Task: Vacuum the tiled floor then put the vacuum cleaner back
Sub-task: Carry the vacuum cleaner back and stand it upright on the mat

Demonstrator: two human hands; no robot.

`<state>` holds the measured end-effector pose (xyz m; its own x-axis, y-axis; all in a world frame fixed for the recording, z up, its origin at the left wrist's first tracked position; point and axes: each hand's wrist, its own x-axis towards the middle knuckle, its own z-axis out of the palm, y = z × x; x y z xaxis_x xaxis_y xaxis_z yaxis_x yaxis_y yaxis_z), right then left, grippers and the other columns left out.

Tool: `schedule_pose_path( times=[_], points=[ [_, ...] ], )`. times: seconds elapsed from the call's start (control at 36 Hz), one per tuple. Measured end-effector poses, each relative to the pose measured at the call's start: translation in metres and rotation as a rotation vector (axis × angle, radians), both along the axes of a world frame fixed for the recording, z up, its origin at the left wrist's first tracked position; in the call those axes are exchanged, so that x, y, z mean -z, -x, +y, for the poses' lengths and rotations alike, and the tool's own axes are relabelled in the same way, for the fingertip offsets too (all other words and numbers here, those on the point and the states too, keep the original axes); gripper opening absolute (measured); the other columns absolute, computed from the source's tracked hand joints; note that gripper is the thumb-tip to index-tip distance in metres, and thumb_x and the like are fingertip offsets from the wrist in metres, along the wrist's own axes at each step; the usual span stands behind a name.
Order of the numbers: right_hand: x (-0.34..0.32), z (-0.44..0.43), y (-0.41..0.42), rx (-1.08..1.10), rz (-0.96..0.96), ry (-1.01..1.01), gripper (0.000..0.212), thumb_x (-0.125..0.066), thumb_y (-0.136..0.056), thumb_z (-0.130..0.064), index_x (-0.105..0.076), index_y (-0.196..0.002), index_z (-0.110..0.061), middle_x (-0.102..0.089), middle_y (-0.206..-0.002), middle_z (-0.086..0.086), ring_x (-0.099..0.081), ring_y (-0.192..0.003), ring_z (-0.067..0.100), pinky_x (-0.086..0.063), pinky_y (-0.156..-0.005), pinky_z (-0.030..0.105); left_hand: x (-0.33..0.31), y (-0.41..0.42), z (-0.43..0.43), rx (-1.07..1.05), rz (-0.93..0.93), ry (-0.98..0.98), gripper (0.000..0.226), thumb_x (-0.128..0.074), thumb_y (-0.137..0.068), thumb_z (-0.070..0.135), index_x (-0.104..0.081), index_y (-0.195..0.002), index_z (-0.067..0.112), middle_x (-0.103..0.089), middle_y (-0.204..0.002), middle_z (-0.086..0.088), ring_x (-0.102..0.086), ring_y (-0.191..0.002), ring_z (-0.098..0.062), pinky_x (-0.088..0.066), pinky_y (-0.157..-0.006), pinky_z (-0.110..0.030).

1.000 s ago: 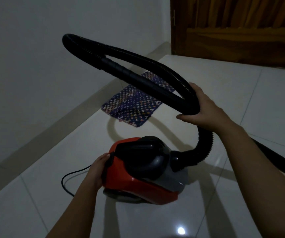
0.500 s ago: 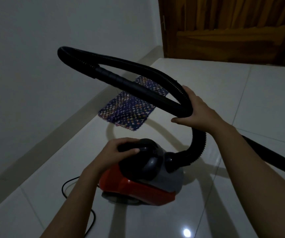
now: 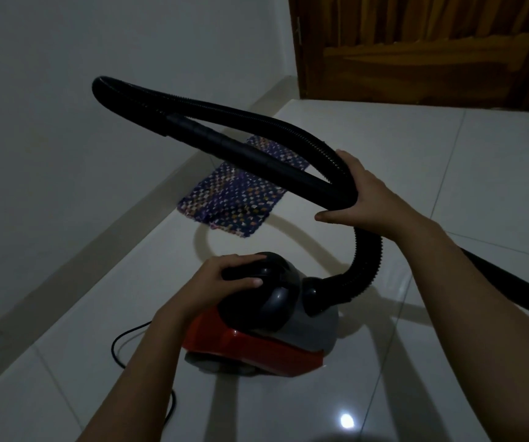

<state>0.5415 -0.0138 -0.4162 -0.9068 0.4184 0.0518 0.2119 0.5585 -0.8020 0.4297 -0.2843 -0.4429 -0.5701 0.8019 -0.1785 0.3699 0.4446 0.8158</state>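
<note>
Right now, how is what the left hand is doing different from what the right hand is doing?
The left hand sits low, wrapped over the black handle on top of the red vacuum cleaner; the right hand is higher, gripping the hose. The left hand holds one rigid part; the right hand pinches the folded hose loop together. The left hand is near the floor; the right hand holds its load in the air. Both are bare and closed on parts of the same machine.

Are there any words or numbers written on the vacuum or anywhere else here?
None can be read. The vacuum cleaner shows no legible label or brand in this dim picture, and the hose, mat and wooden door carry no writing that shows.
</note>
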Motion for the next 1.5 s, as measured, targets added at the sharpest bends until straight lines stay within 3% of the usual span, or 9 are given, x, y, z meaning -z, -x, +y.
schedule_pose_path(
  times=[0.17, 0.44, 0.61, 0.75, 0.89, 1.14, 1.28, 1.39, 1.5],
  points=[
    [0.0, 0.006, 0.011, -0.105, 0.017, 0.111, 0.102, -0.082, -0.07, -0.029, -0.015, -0.146, -0.042, -0.049, -0.132, 0.003, -0.054, -0.113, 0.023, -0.047, -0.097, 0.039, 0.0, 0.006, 0.002, 0.065, -0.047, 0.064, 0.046, -0.069, -0.083, 0.018, -0.06, -0.126, 0.029, -0.063, -0.126, 0.011, -0.057, -0.117, 0.0, -0.047, -0.099, -0.019],
    [0.007, 0.008, 0.046, -0.145, 0.012, 0.101, 0.094, -0.079, -0.074, -0.03, -0.019, -0.145, -0.044, -0.05, -0.128, 0.0, -0.054, -0.104, 0.02, -0.044, -0.083, 0.029, 0.012, 0.005, 0.001, -0.029, 0.13, 0.022, 0.049, -0.066, -0.073, 0.047, -0.062, -0.121, 0.04, -0.065, -0.122, 0.014, -0.055, -0.117, -0.002, -0.044, -0.103, -0.032],
    [-0.017, 0.015, 0.071, -0.076, 0.118, 0.072, 0.104, -0.08, -0.066, -0.03, -0.014, -0.145, -0.043, -0.047, -0.136, 0.002, -0.051, -0.118, 0.02, -0.046, -0.098, 0.041, 0.012, -0.012, 0.019, -0.275, 0.311, 0.028, 0.046, -0.057, -0.073, 0.057, -0.056, -0.119, 0.05, -0.067, -0.103, 0.017, -0.058, -0.101, -0.006, -0.046, -0.094, -0.03],
    [-0.038, 0.017, 0.08, -0.102, 0.101, 0.049, 0.112, -0.071, -0.052, -0.055, -0.005, -0.143, -0.054, -0.049, -0.133, 0.008, -0.055, -0.116, 0.029, -0.05, -0.093, 0.048, -0.005, -0.014, 0.035, -0.386, 0.204, 0.08, 0.041, -0.068, -0.076, 0.043, -0.063, -0.116, 0.042, -0.068, -0.101, 0.008, -0.062, -0.105, -0.013, -0.048, -0.096, -0.032],
    [-0.074, 0.031, 0.078, -0.113, 0.135, -0.002, 0.111, -0.078, -0.07, -0.039, 0.001, -0.147, -0.049, -0.039, -0.136, 0.013, -0.05, -0.118, 0.032, -0.046, -0.093, 0.04, -0.042, 0.001, 0.04, -0.419, 0.158, 0.14, 0.043, -0.071, -0.082, 0.023, -0.063, -0.124, 0.022, -0.066, -0.124, 0.001, -0.06, -0.114, -0.012, -0.047, -0.103, -0.04],
    [-0.193, 0.049, 0.139, -0.024, 0.394, -0.164, 0.102, -0.075, -0.076, -0.034, -0.004, -0.15, -0.042, -0.045, -0.12, 0.015, -0.053, -0.106, 0.033, -0.049, -0.086, 0.04, -0.14, 0.062, 0.092, -0.44, 0.273, -0.029, 0.041, -0.068, -0.084, 0.024, -0.063, -0.124, 0.019, -0.064, -0.121, 0.005, -0.059, -0.111, -0.009, -0.045, -0.094, -0.023],
    [-0.243, 0.05, 0.18, 0.006, 0.526, -0.158, 0.101, -0.075, -0.078, -0.031, -0.006, -0.151, -0.037, -0.042, -0.13, 0.017, -0.05, -0.114, 0.031, -0.039, -0.087, 0.03, -0.16, 0.106, 0.094, -0.56, 0.235, -0.193, 0.039, -0.072, -0.078, 0.03, -0.069, -0.114, 0.017, -0.073, -0.107, -0.004, -0.067, -0.102, -0.018, -0.054, -0.091, -0.038],
    [-0.265, 0.032, 0.219, 0.007, 0.574, -0.186, 0.1, -0.075, -0.079, -0.03, -0.006, -0.152, -0.034, -0.041, -0.134, 0.016, -0.048, -0.118, 0.029, -0.036, -0.088, 0.029, -0.165, 0.144, 0.091, -0.6, 0.193, -0.319, 0.031, -0.071, -0.081, 0.007, -0.068, -0.112, 0.002, -0.072, -0.105, -0.012, -0.068, -0.091, -0.009, -0.051, -0.076, -0.009],
    [-0.28, 0.013, 0.26, 0.037, 0.627, -0.211, 0.099, -0.075, -0.079, -0.031, -0.008, -0.152, -0.032, -0.04, -0.137, 0.013, -0.046, -0.119, 0.024, -0.035, -0.088, 0.027, -0.173, 0.185, 0.084, -0.638, 0.147, -0.447, 0.029, -0.069, -0.08, 0.0, -0.068, -0.109, 0.0, -0.071, -0.102, -0.013, -0.066, -0.082, -0.004, -0.05, -0.071, -0.005]
  ],
)
